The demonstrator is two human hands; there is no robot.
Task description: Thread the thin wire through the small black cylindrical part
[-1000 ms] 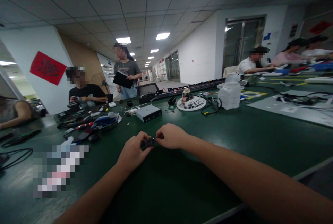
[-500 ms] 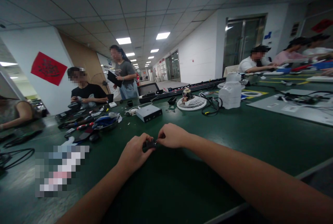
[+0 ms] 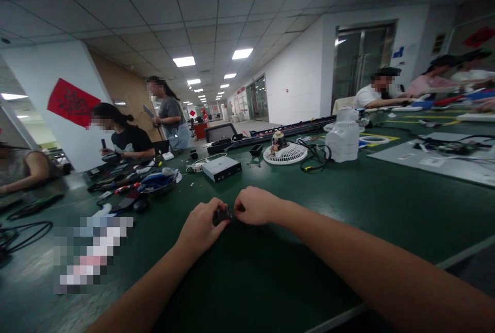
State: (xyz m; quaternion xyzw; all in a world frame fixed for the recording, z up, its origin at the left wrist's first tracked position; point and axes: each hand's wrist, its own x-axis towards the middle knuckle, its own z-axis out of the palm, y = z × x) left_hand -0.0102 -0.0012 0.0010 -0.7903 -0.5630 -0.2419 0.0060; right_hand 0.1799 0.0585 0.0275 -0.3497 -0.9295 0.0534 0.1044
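Between the thumb and fingers of my left hand (image 3: 203,225) is a small dark part (image 3: 223,214) with a shiny spot at its right end; its kind is too small to make out. Close against that end, my right hand (image 3: 257,206) has its fingers pinched together, and whatever they hold is hidden. Both hands are just over the green table (image 3: 266,281). Beyond them lies a flat silver and black disc drive (image 3: 221,168).
Behind the drive are a small black tray (image 3: 256,150), a white fan grille with a motor (image 3: 285,152) and a white plastic housing (image 3: 342,139). Tools and cables crowd the left. A metal panel (image 3: 436,155) lies right. Several people sit or stand around.
My right hand has shifted slightly down; my left hand still holds the small dark part. Across the table, the seated person has turned left and the standing person has moved left.
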